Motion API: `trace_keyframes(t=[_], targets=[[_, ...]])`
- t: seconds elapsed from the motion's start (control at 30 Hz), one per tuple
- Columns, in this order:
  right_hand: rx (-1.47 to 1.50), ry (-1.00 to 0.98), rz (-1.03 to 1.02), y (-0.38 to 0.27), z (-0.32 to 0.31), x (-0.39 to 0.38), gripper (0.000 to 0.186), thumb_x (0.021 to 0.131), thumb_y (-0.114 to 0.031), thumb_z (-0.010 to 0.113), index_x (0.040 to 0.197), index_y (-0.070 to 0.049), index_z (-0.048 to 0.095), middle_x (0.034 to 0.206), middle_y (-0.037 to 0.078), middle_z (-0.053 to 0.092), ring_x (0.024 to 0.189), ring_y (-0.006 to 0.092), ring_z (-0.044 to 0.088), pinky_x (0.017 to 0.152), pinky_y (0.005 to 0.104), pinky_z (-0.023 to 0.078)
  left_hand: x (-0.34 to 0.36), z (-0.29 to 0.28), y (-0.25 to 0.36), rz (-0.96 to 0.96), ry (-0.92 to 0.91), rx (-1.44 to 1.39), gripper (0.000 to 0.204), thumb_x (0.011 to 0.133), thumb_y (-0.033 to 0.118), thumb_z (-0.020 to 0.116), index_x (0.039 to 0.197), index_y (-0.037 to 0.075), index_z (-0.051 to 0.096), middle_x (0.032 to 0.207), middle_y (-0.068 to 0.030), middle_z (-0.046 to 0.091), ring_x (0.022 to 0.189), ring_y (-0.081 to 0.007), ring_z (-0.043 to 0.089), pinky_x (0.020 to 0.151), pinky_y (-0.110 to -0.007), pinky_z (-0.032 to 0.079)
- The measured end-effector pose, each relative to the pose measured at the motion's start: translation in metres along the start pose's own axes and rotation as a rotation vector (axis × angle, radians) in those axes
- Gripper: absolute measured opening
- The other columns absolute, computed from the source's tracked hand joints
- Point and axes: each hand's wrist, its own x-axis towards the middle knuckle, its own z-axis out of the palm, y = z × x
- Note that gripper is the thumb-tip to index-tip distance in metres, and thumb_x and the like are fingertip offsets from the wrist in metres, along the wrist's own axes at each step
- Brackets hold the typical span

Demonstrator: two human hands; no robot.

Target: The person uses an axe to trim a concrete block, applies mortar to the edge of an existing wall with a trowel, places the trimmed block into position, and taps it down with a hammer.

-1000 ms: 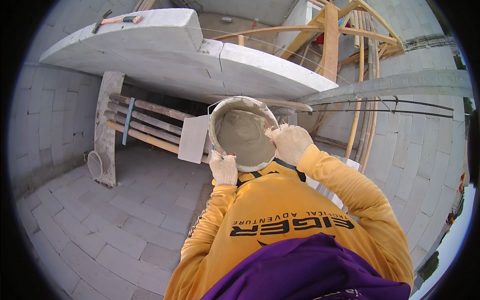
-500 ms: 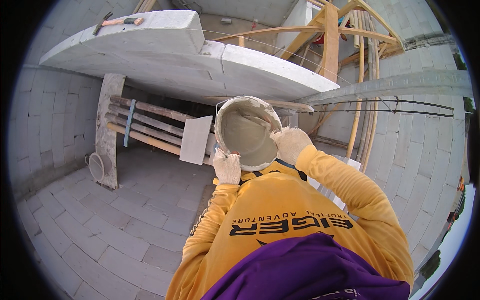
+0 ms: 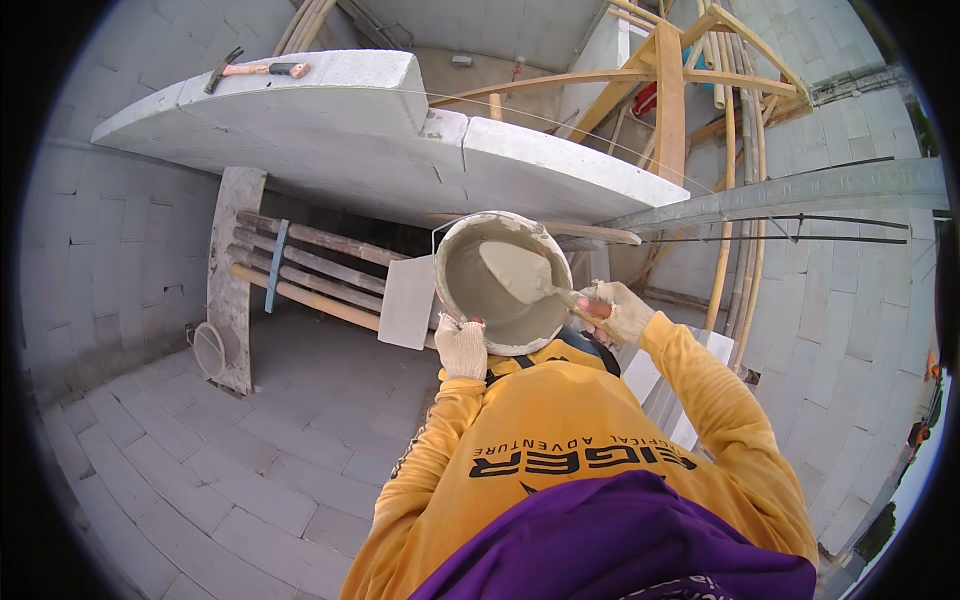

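A white bucket (image 3: pixel 500 220) with a wire handle is held near my chest, with wet grey mortar (image 3: pixel 480 295) inside. My left hand (image 3: pixel 461 347), in a cream knit glove, is closed on the bucket's near-left rim. My right hand (image 3: pixel 615 312), in a similar glove with bare fingertips showing, grips the handle of a trowel. The mortar-coated trowel blade (image 3: pixel 515 270) lies over the inside of the bucket, tilted toward its upper left.
Beyond the bucket runs a white block ledge (image 3: pixel 560 160) with a hammer (image 3: pixel 255 69) and a taut string. Wooden poles (image 3: pixel 300 280) span from a plank (image 3: pixel 225 270) beside a round sieve (image 3: pixel 208 349). Timber framing (image 3: pixel 668 110), a metal beam (image 3: pixel 830 178) and rods (image 3: pixel 850 238) are at the right.
The trowel blade has come up into view out of the mortar, and my right hand has moved right onto its handle. The whole scene sits slightly lower in the picture.
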Motion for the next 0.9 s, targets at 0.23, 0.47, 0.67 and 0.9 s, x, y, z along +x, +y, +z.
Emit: trace_keyframes(t=[0.23,0.47,0.67,0.9], targets=[[0.029,0.075,-0.130,-0.078,-0.020,0.043,0.053,0.098,-0.059,0.062,0.088,-0.007,0.064,0.071,0.000,0.059,0.051,0.0073,0.054,0.048,0.0241,0.044,0.013,-0.018,0.000,0.011,0.032,-0.047,0.020,0.084,-0.001,0.063,0.103,-0.004,0.068,0.095,-0.0064,0.072,0.084,-0.0127,0.062,0.077,-0.030,0.050],[-0.848,0.598,-0.479,-0.129,-0.056,0.169,0.038,0.097,-0.041,0.066,0.104,-0.004,0.070,0.090,0.015,0.073,0.084,0.0305,0.073,0.076,0.0405,0.056,0.006,-0.039,0.006,-0.016,0.080,-0.082,0.032,0.083,-0.005,0.061,0.114,-0.004,0.067,0.104,-0.0055,0.072,0.088,-0.0134,0.062,0.081,-0.029,0.051],[-1.181,0.427,-0.177,-0.172,-0.068,0.143,0.029,0.091,-0.028,0.070,0.112,-0.008,0.070,0.107,0.018,0.073,0.106,0.0366,0.069,0.091,0.0473,0.054,0.006,-0.059,0.002,-0.124,0.145,-0.141,0.028,0.085,-0.008,0.058,0.111,-0.001,0.063,0.101,-0.0035,0.067,0.084,-0.0136,0.059,0.078,-0.028,0.050],[-1.279,0.552,-0.110,-0.105,-0.090,0.087,0.039,0.092,-0.025,0.069,0.129,-0.012,0.065,0.114,0.016,0.069,0.109,0.0324,0.066,0.092,0.0452,0.055,0.006,-0.048,0.019,-0.123,0.122,-0.223,0.029,0.089,-0.008,0.052,0.116,0.000,0.060,0.097,-0.0010,0.063,0.084,-0.0099,0.057,0.074,-0.024,0.047]])
